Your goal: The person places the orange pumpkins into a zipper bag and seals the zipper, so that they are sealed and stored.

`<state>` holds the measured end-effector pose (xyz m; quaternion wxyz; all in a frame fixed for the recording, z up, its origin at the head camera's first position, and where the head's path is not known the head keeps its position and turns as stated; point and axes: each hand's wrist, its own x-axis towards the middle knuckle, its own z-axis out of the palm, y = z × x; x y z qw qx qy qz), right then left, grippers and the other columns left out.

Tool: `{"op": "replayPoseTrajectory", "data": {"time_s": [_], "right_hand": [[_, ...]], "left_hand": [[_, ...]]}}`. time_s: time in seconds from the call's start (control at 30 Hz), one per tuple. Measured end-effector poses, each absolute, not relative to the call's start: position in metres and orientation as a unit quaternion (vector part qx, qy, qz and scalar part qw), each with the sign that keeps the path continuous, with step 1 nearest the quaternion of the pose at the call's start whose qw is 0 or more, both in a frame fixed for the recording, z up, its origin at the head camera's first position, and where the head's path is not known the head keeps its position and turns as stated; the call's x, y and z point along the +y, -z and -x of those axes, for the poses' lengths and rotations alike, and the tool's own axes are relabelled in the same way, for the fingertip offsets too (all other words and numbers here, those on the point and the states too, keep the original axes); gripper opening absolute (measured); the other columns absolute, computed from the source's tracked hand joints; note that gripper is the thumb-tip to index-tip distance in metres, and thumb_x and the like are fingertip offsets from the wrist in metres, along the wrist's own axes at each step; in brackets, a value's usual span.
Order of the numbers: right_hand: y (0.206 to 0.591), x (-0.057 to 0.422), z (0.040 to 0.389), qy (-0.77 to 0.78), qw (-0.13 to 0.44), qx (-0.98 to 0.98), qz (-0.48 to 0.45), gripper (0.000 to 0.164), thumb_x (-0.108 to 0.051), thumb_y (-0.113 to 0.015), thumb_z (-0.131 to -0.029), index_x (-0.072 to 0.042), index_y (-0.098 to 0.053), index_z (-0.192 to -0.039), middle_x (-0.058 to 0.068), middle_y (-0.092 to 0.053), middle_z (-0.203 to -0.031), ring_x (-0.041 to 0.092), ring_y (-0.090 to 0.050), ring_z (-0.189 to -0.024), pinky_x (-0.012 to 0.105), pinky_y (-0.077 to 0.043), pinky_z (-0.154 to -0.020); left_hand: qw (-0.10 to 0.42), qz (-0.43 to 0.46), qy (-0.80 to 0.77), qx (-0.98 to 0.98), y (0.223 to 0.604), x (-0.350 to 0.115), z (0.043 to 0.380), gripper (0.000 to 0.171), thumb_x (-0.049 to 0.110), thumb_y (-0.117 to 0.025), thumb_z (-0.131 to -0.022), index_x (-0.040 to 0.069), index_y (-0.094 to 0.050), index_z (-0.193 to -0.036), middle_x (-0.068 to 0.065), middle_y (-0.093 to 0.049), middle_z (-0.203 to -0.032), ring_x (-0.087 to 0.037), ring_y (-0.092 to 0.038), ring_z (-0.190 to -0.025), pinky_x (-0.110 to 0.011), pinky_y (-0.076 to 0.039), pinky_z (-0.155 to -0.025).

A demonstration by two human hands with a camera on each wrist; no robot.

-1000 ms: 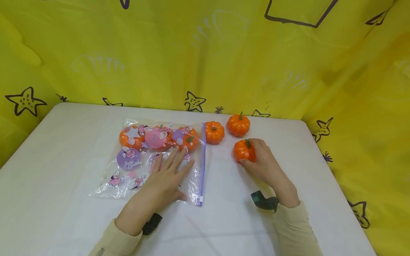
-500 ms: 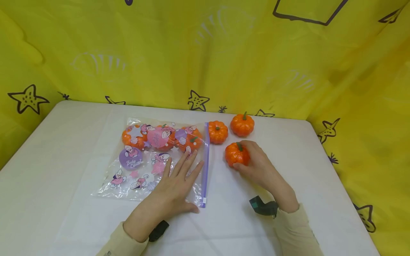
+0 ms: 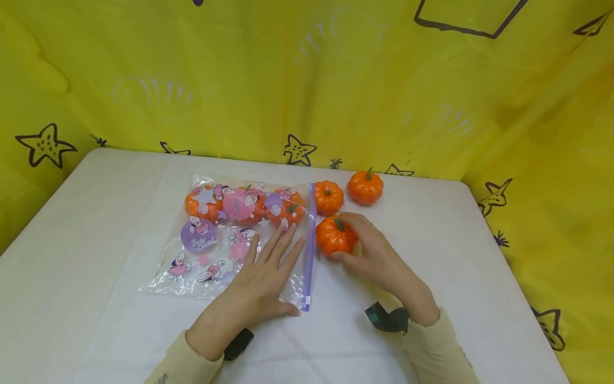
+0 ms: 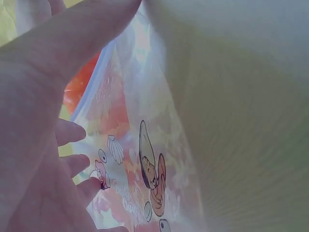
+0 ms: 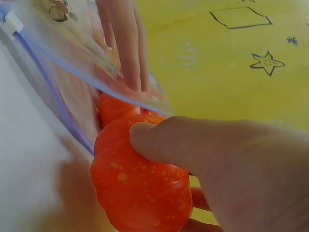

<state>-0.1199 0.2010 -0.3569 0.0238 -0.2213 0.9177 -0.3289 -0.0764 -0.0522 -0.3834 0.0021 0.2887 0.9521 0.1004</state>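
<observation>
My left hand [image 3: 256, 285] lies on a clear printed zip bag [image 3: 165, 280], its fingers spread straight across the right part. Three orange toy pumpkins [image 3: 203, 205] show through the film along the far side of the bag. In my right hand [image 3: 379, 258] is another toy pumpkin [image 3: 331, 237], gripped between thumb and fingers right at the purple zip edge [image 3: 309, 266]. The right wrist view shows the zip's two purple strips [image 5: 58, 113] parted beside this pumpkin [image 5: 140, 179]. The fingers on its far side are mostly hidden there.
Two more toy pumpkins stand beyond my right hand: one [image 3: 328, 197] close against the zip edge, the other [image 3: 365, 188] farther right. A white table [image 3: 110, 224] carries everything. Yellow printed cloth [image 3: 240, 80] hangs behind it and along both sides.
My right hand has carried its pumpkin left, up to the bag's zip edge. The left hand has slid slightly toward me and stays flat on the bag. The head view has shifted a little.
</observation>
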Motion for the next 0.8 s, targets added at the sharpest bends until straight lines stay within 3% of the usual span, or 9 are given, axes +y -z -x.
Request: {"op": "replayPoseTrajectory", "data": {"time_s": [0.2,0.57,0.8], "right_hand": [[0.357,0.196,0.117,0.323,0.027,0.916,0.234,0.069,-0.022,-0.080,-0.084,-0.008,-0.046,-0.142,0.007,-0.050,-0.146,0.027,-0.048,-0.136,0.048,-0.043,-0.112],[0.359,0.185,0.114,0.329,0.042,0.908,0.255,0.066,-0.020,-0.080,-0.084,-0.007,-0.048,-0.141,0.007,-0.052,-0.146,0.026,-0.050,-0.136,0.045,-0.043,-0.112],[0.362,0.177,0.111,0.332,0.052,0.900,0.276,0.063,-0.022,-0.082,-0.082,-0.008,-0.054,-0.136,0.006,-0.055,-0.141,0.024,-0.052,-0.133,0.044,-0.044,-0.112]], "left_hand": [[-0.010,-0.293,-0.098,0.951,0.384,-0.052,0.078,0.132,0.068,-0.083,-0.060,0.013,-0.015,-0.160,-0.010,0.000,-0.169,-0.032,-0.001,-0.156,-0.065,-0.007,-0.121],[-0.033,-0.296,-0.101,0.949,0.386,-0.053,0.080,0.137,0.068,-0.082,-0.062,0.012,-0.005,-0.161,-0.009,-0.002,-0.169,-0.031,-0.004,-0.156,-0.064,-0.008,-0.122],[-0.024,-0.290,-0.125,0.949,0.387,-0.052,0.080,0.136,0.063,-0.084,-0.063,0.014,-0.003,-0.161,-0.007,-0.005,-0.169,-0.028,-0.006,-0.156,-0.064,-0.007,-0.122]]}}
